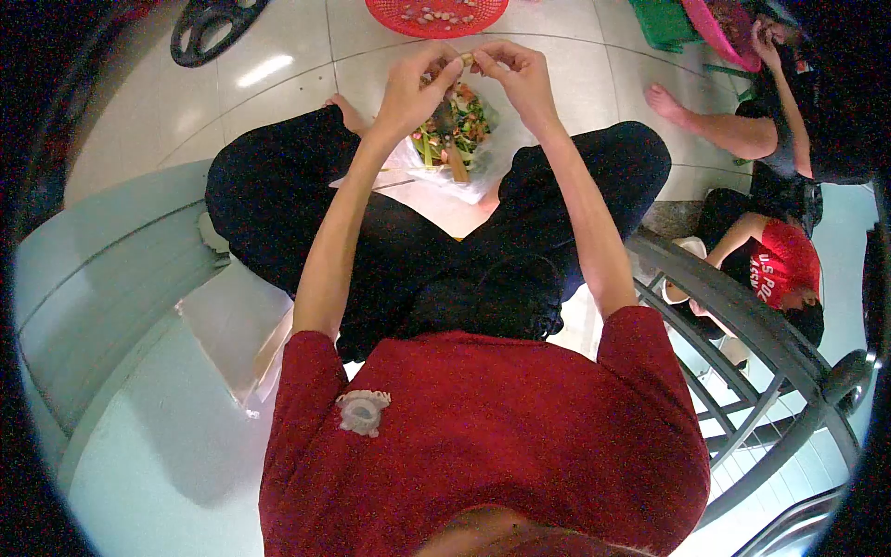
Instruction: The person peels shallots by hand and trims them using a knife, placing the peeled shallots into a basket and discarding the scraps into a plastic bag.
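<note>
Above a white plastic bag (497, 153) of chopped green, orange and reddish scraps (478, 116), both hands come together. Fingertips of my left hand (418, 88) and my right hand (524, 84) pinch a small pale yellowish piece (467, 59) between them; its exact kind is too small to make out. A knife (457, 163) with a wooden handle rests on the scraps, its dark blade partly behind my left hand.
A red plastic basket (436, 20) with small pale pieces stands on the tiled floor ahead. Far right, another person's leg (715, 130) and a person in a red shirt (789, 265) show. A metal railing (733, 297) runs on my right. A black slotted object (212, 30) lies ahead left.
</note>
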### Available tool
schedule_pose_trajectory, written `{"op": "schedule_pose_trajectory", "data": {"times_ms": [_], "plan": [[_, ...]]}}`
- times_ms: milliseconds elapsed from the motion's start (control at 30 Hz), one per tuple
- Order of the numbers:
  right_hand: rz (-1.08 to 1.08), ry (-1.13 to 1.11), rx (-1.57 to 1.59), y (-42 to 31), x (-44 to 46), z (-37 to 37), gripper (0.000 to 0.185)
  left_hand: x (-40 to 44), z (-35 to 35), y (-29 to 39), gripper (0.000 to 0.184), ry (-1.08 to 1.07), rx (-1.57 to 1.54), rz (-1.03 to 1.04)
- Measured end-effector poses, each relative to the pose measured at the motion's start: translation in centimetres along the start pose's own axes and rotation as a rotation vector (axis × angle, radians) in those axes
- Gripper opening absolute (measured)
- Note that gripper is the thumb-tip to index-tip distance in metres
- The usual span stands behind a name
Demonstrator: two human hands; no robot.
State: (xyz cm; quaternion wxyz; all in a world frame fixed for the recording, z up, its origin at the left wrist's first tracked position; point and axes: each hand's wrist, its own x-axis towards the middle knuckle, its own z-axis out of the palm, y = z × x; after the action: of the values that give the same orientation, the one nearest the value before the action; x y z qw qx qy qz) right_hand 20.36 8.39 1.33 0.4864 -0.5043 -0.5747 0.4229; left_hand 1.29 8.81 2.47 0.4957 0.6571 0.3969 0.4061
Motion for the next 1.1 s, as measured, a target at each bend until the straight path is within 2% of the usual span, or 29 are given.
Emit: {"op": "schedule_pose_trajectory", "data": {"times_ms": [33, 100, 200, 333, 400, 533, 633, 700, 833, 900, 933, 967, 1000, 1033, 1067, 1100], "plan": [[0.001, -0.001, -0.003, 0.2, 0.0, -0.1, 0.021, 0.1, 0.0, 0.0, 0.020, 0.001, -0.003, 0.000], [-0.032, 0.012, -0.116, 0.3, 0.0, -0.1, 0.020, 0.3, -0.1, 0.1, 0.025, 0.016, 0.373, 0.161], [-0.123, 0.049, -0.223, -0.5, -0.2, 0.4, 0.020, -0.1, -0.2, 0.5, 0.031, -0.015, 0.323, 0.065], [-0.112, 0.048, -0.257, -2.2, -0.4, 0.3, 0.021, -0.1, -0.8, 1.9, 0.034, -0.007, 0.354, 0.072], [-0.189, -0.017, -0.320, -2.5, -0.4, 0.3, 0.023, -0.1, -1.7, 2.4, 0.035, -0.106, 0.729, 0.119], [-0.127, -0.038, -0.370, -2.8, -0.7, 0.4, 0.019, -0.3, -2.0, 2.7, 0.035, -0.153, 0.767, 0.111], [-0.056, -0.056, -0.322, -2.8, -0.6, 0.2, 0.021, -0.4, -1.9, 2.7, 0.034, -0.083, 0.688, 0.109], [0.016, 0.017, -0.142, -2.3, -0.3, 0.5, 0.025, -0.3, -2.2, 3.2, 0.034, 0.014, 0.571, 0.118], [0.045, -0.021, -0.162, -0.7, -0.3, 1.0, 0.031, 0.1, -3.5, 4.2, 0.034, 0.103, 0.413, 0.023], [0.210, -0.205, -0.361, 0.5, -0.4, 2.1, 0.036, 0.2, -4.8, 3.9, 0.034, 0.223, 0.338, 0.123], [0.226, -0.210, -0.354, 2.1, -0.7, 3.0, 0.036, -0.1, -5.7, 4.4, 0.034, 0.217, 0.338, 0.107], [0.212, -0.432, -0.460, 5.0, -0.1, 4.0, 0.040, 0.1, -6.9, 5.3, 0.028, 0.157, -0.010, -0.010], [0.188, -0.652, -0.567, 8.1, 0.5, 4.8, 0.044, 0.1, -7.2, 5.4, 0.025, 0.132, -0.139, -0.034], [0.241, -0.772, -0.541, 12.3, 0.4, 5.4, 0.046, 0.1, -7.5, 5.6, 0.023, 0.112, -0.270, -0.061], [0.368, -0.785, -0.571, 14.7, -0.9, 6.4, 0.046, 0.1, -7.8, 5.7, 0.022, 0.095, -0.397, -0.091], [0.494, -0.796, -0.605, 17.0, -2.2, 7.5, 0.046, 0.2, -7.1, 5.1, 0.023, 0.307, -0.292, -0.088]]}}
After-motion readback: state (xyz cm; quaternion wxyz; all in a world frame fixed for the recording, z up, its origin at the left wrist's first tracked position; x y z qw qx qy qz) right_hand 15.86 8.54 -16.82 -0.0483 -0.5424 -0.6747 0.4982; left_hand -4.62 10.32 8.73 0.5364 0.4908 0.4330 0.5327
